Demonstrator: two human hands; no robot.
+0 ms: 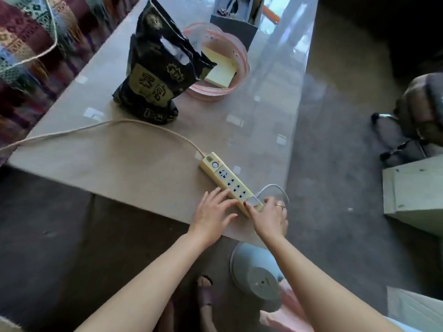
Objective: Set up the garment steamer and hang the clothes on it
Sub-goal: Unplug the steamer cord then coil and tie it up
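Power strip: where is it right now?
Head view: the power strip lies on the table near its front right corner, the left hand resting beside it and the right hand at its near end.

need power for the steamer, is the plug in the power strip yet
Cannot tell. The right hand grips the grey plug at the end socket of the power strip, hiding its prongs; the left hand steadies the strip.

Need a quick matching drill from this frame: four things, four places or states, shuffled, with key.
Things:
1. left hand
2. right hand
3. black bag
4. yellow pad

Places or states:
A. inside the pink basket
B. standing upright on the table
C. fingers straight, resting on the power strip
D. pinching the grey plug at the strip's near end

Pairs: 1-C, 2-D, 3-B, 4-A
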